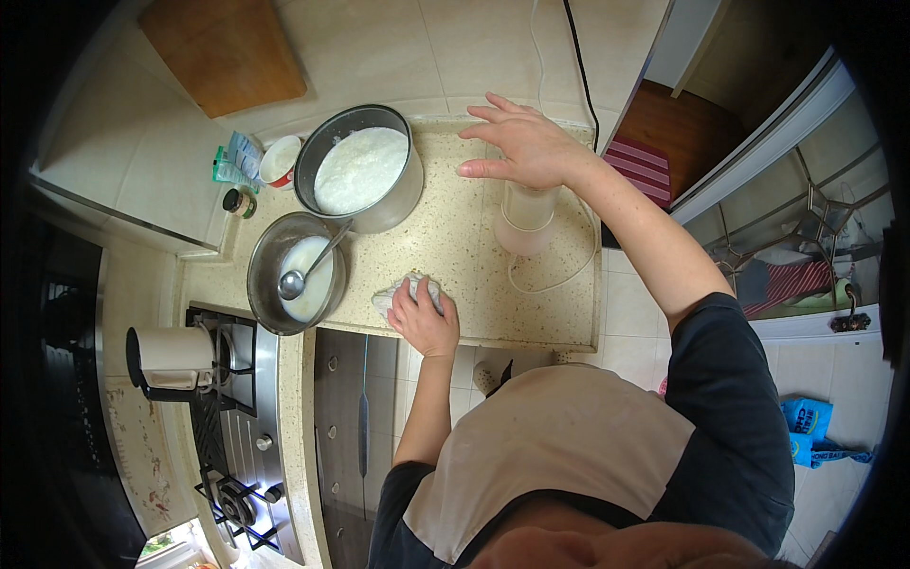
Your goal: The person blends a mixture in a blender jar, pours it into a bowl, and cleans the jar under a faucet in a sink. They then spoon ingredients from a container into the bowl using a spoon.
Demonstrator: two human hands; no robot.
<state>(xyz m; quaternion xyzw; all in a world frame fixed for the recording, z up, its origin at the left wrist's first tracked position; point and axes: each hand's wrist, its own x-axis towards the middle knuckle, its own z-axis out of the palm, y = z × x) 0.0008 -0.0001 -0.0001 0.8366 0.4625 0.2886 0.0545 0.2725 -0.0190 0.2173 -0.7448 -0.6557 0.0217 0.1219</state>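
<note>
A crumpled whitish cloth (406, 289) lies on the speckled countertop near its front edge. My left hand (425, 320) is pressed down on it, fingers curled into the fabric. Farther right, my right hand (526, 147) is held out with spread fingers and nothing in its grasp. Below that palm stands a pale cylindrical appliance (524, 228) with a white cord, its top partly hidden by the hand; whether they touch, I cannot tell. Left of the cloth, a metal bowl (270, 308) holds milky liquid and a ladle (292, 284). Behind it stands a deep pot (403, 194) of white, grainy food (362, 171).
At the back left are a red-and-white cup (282, 163), a small dark-lidded jar (239, 203) and a green-and-blue packet (232, 163). A wooden board (226, 52) leans against the wall. On the left, a gas stove (261, 408) carries a beige pot (180, 358).
</note>
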